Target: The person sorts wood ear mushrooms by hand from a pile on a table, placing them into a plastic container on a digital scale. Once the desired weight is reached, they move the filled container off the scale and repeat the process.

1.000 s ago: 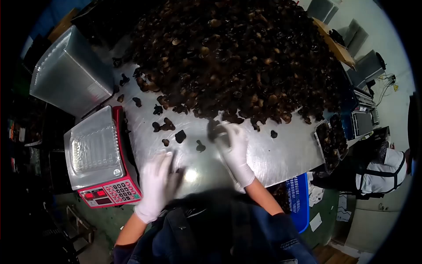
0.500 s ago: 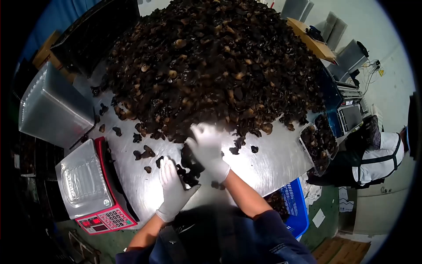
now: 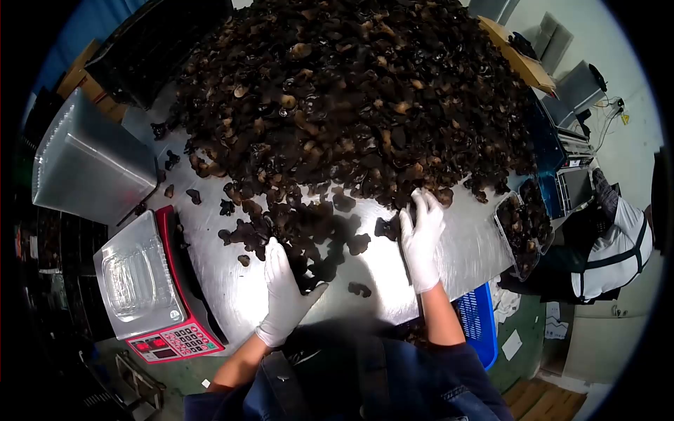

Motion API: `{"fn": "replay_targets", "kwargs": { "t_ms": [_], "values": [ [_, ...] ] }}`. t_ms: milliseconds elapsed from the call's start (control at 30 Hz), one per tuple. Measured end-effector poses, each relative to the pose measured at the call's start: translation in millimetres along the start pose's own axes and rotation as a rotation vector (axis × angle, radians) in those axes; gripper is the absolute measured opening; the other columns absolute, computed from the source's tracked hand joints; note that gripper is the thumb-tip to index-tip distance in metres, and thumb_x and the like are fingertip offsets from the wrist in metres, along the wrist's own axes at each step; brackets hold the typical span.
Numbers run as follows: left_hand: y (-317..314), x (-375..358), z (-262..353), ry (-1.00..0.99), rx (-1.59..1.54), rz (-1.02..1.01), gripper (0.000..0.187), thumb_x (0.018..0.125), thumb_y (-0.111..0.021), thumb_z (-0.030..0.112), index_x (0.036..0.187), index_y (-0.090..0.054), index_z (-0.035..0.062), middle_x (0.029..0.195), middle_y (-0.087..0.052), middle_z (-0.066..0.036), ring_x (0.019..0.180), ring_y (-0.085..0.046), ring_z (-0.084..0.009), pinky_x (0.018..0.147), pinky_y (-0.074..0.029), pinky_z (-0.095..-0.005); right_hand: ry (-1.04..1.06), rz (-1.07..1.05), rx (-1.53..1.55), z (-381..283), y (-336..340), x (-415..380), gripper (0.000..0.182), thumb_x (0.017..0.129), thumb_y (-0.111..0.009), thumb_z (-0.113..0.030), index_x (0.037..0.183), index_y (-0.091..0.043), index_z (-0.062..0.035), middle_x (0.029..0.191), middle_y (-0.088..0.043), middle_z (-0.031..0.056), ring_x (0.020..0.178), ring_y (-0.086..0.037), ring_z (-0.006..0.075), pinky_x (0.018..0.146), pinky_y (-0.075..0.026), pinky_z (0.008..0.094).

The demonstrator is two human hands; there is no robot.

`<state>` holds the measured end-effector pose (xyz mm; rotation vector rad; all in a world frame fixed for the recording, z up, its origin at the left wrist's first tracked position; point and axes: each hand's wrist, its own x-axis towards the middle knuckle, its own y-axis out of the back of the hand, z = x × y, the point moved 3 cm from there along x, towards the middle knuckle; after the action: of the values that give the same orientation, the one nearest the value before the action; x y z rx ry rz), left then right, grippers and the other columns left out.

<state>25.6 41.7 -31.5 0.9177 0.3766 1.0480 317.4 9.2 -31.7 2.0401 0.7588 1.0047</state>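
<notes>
Both gloved hands flat among dried black fungus on the steel table.

My left hand (image 3: 284, 295) lies open, fingers straight, its edge against the loose fungus pieces (image 3: 309, 235) pulled out from the big fungus heap (image 3: 344, 98). My right hand (image 3: 421, 235) rests open at the heap's near rim, fingertips touching it, gripping nothing. To my left, a red scale (image 3: 165, 291) carries a clear plastic tray (image 3: 130, 277); behind it, a metal bin (image 3: 91, 165). Right: a filled tray (image 3: 526, 224) at the table (image 3: 463, 259) edge, a blue crate (image 3: 481, 319) below, another person (image 3: 611, 245) beyond.
</notes>
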Motion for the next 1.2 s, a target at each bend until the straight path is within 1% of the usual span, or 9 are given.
{"fn": "replay_targets", "kwargs": {
  "t_ms": [133,267,400,633,700,833,867,1033,1200],
  "values": [
    [-3.0,-1.2,-3.8,-0.023,-0.007,0.028,0.115,0.069,-0.086,0.035,0.148,-0.017,-0.0142,0.151,-0.025,-0.036,0.142,-0.023,-0.0527,0.117,-0.023,-0.0555,0.107,-0.045,0.125,-20.5,5.6,-42.4,0.036,0.086,-0.069,-0.023,0.120,-0.065,-0.0119,0.123,-0.059,0.0123,0.116,-0.051,0.0317,0.100,-0.037,0.0420],
    [-3.4,-1.6,-3.4,-0.020,-0.052,0.024,0.119,0.066,-0.088,0.028,0.150,-0.013,-0.0110,0.152,-0.023,-0.036,0.143,-0.023,-0.0524,0.118,-0.022,-0.0545,0.137,0.008,0.110,-43.4,-5.4,-17.4,0.045,0.086,-0.070,-0.027,0.127,-0.061,-0.0107,0.129,-0.055,0.0157,0.117,-0.051,0.0336,0.100,-0.038,0.0432],
    [1.4,-3.4,-5.7,-0.072,-0.055,0.095,0.116,0.065,-0.088,0.034,0.148,-0.021,-0.0125,0.150,-0.025,-0.037,0.139,-0.028,-0.0527,0.114,-0.026,-0.0551,0.368,-0.232,0.014,-99.5,-21.5,-7.8,0.063,0.085,-0.070,-0.033,0.140,-0.050,-0.0106,0.142,-0.047,0.0180,0.135,-0.039,0.0386,0.109,-0.030,0.0508],
    [31.8,-4.5,-18.4,-0.078,0.115,-0.026,0.103,0.071,-0.081,0.038,0.150,-0.029,-0.0014,0.153,-0.029,-0.027,0.141,-0.027,-0.0482,0.115,-0.025,-0.0543,0.674,-0.506,0.128,-136.8,-7.7,-78.1,0.050,0.085,-0.068,-0.026,0.133,-0.060,-0.0156,0.145,-0.045,0.0142,0.137,-0.039,0.0318,0.111,-0.027,0.0541],
    [33.7,-19.8,-21.9,-0.082,0.097,-0.038,0.101,0.074,-0.079,0.041,0.151,-0.029,-0.0011,0.153,-0.029,-0.028,0.141,-0.028,-0.0477,0.114,-0.026,-0.0544,0.692,-0.422,0.189,-139.6,0.6,-73.9,0.034,0.084,-0.067,-0.022,0.118,-0.070,-0.0131,0.135,-0.055,0.0151,0.130,-0.048,0.0311,0.107,-0.035,0.0491],
    [32.1,-40.7,-25.7,-0.078,0.067,-0.054,0.101,0.076,-0.078,0.041,0.151,-0.027,-0.0029,0.152,-0.028,-0.028,0.140,-0.029,-0.0472,0.113,-0.028,-0.0527,0.263,-0.195,0.592,-131.9,-3.5,-5.0,0.013,0.082,-0.065,-0.002,0.091,-0.073,-0.0079,0.096,-0.070,0.0093,0.091,-0.066,0.0282,0.086,-0.050,0.0395],
    [28.4,-43.9,-28.4,-0.050,0.043,-0.033,0.101,0.076,-0.079,0.040,0.151,-0.027,-0.0037,0.152,-0.029,-0.029,0.140,-0.029,-0.0473,0.113,-0.028,-0.0526,0.274,-0.154,0.280,-126.8,-18.4,10.5,0.011,0.083,-0.068,-0.007,0.092,-0.073,-0.0097,0.093,-0.070,0.0072,0.092,-0.066,0.0267,0.083,-0.048,0.0383],
    [24.6,-45.8,-32.7,-0.071,0.058,-0.016,0.107,0.073,-0.081,0.040,0.152,-0.023,-0.0040,0.153,-0.027,-0.029,0.140,-0.029,-0.0489,0.113,-0.028,-0.0528,0.458,-0.477,-0.292,-132.9,-80.7,57.7,0.041,0.066,-0.084,-0.035,0.102,-0.074,-0.0178,0.094,-0.068,0.0017,0.095,-0.062,0.0226,0.080,-0.046,0.0391],
    [24.6,-43.6,-31.9,-0.081,0.084,-0.041,0.106,0.073,-0.080,0.039,0.151,-0.023,-0.0037,0.154,-0.028,-0.028,0.140,-0.029,-0.0478,0.114,-0.029,-0.0523,0.541,-0.721,-0.357,-159.2,-89.9,64.1,0.038,0.065,-0.084,-0.033,0.098,-0.074,-0.0168,0.090,-0.072,0.0063,0.092,-0.067,0.0260,0.081,-0.048,0.0399]
  ]
}}
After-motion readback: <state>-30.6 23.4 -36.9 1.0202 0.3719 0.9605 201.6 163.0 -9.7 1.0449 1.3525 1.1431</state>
